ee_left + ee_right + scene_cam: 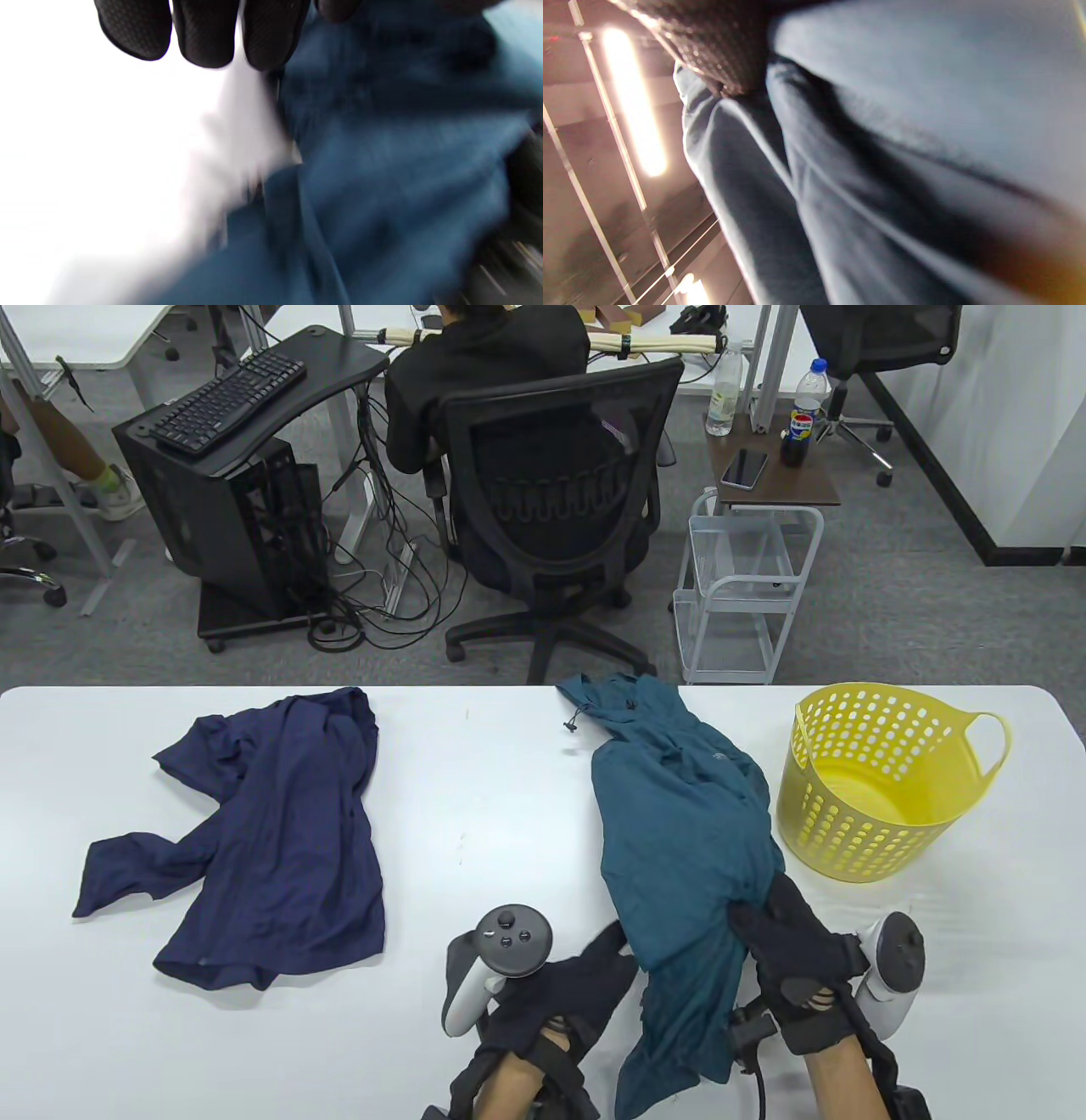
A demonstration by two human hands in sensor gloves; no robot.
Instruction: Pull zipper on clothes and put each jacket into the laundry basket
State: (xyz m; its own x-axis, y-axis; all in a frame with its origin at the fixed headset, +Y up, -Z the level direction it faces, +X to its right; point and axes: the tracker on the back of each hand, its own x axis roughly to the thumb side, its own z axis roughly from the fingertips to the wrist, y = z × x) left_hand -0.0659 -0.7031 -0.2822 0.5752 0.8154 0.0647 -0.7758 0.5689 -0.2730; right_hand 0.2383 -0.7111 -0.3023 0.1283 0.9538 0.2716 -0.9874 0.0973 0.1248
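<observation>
Office floor with a black mesh swivel chair and a seated person's back fills the space beyond the long white desk on which everything lies. On its left part, well apart from the hands, the crumpled navy-blue thin-fabric jacket lies spread and untouched. Nearer the right, the teal lightweight hooded jacket stretches from the far edge toward the person, its lower end bunched. Just beside it, at the right end, stands the yellow perforated plastic laundry basket, upright with nothing visible inside. The right hand has its fingers curled into the gathered teal cloth, clenched on it; its wrist view shows only folds close up. The left hand lies at the cloth's left edge with fingers straight, touching or nearly touching fabric, grasping nothing. Whether the zipper is done cannot be told; no slider shows. Judging from this, lifting by one bunched handful risks the loose hood and sleeves trailing, catching the basket rim and tipping the light basket, or draping outside it.
</observation>
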